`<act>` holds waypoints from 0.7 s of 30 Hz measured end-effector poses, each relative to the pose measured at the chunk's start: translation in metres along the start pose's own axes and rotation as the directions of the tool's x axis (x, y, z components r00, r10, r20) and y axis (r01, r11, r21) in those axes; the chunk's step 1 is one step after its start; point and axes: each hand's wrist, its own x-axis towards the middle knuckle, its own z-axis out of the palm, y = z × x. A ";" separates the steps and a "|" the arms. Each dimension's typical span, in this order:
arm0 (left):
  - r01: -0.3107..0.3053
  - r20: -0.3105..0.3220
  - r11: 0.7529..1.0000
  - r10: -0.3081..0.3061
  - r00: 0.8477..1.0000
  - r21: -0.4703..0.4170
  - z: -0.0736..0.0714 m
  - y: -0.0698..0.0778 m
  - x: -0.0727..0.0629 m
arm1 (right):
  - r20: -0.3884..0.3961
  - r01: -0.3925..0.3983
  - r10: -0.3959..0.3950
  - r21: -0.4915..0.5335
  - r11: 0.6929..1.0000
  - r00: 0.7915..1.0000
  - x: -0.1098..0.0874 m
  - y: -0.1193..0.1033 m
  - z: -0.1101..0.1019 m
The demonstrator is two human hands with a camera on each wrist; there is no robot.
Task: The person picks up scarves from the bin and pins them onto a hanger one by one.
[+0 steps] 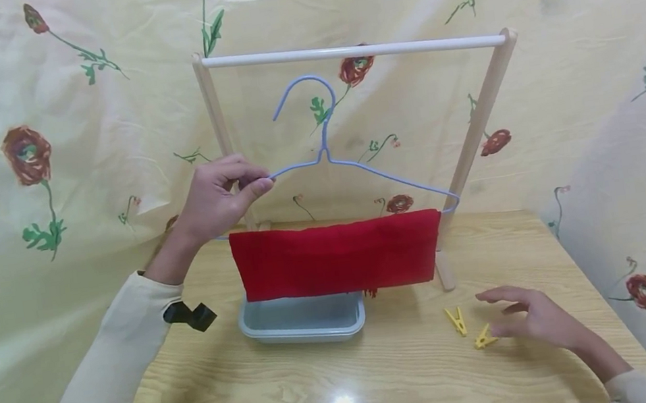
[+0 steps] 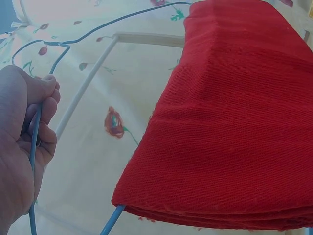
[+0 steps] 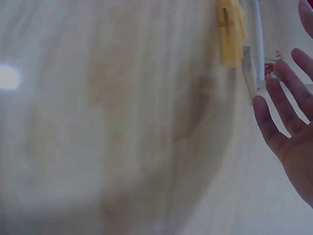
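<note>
My left hand point(image 1: 223, 197) grips the left shoulder of a blue wire hanger point(image 1: 393, 178), holding it up with its hook below the rack's white bar. Over the hanger's lower wire hangs a folded red cloth point(image 1: 336, 257); the left wrist view shows its layered edge close to the hand. At the right, my right hand point(image 1: 531, 320) is over the table with fingers spread and loosely bent. Right by its fingertips lies a yellow clothespin point(image 1: 485, 337), partly covered by the hand in the head view. A second yellow clothespin point(image 1: 456, 321) lies just left of it.
A drying rack with a white bar point(image 1: 352, 52) and wooden legs point(image 1: 480, 116) stands at the back of the wooden table point(image 1: 275, 398). Under the cloth sits a pale blue-grey tray point(image 1: 310, 332). Floral fabric point(image 1: 97, 211) hangs behind and at both sides.
</note>
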 end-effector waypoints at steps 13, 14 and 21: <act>0.017 0.014 1.000 -0.017 1.000 -0.008 0.001 0.001 0.000 | 0.062 -0.023 0.035 -0.186 0.982 0.997 -0.011 0.013 0.010; 0.018 0.017 1.000 -0.017 1.000 -0.009 0.001 0.001 0.000 | 0.069 -0.031 0.044 -0.191 0.981 0.997 -0.011 0.014 0.011; 0.028 0.022 1.000 -0.027 0.999 -0.015 0.001 0.002 -0.001 | 0.129 -0.003 0.026 -0.173 0.985 0.991 -0.009 0.019 0.011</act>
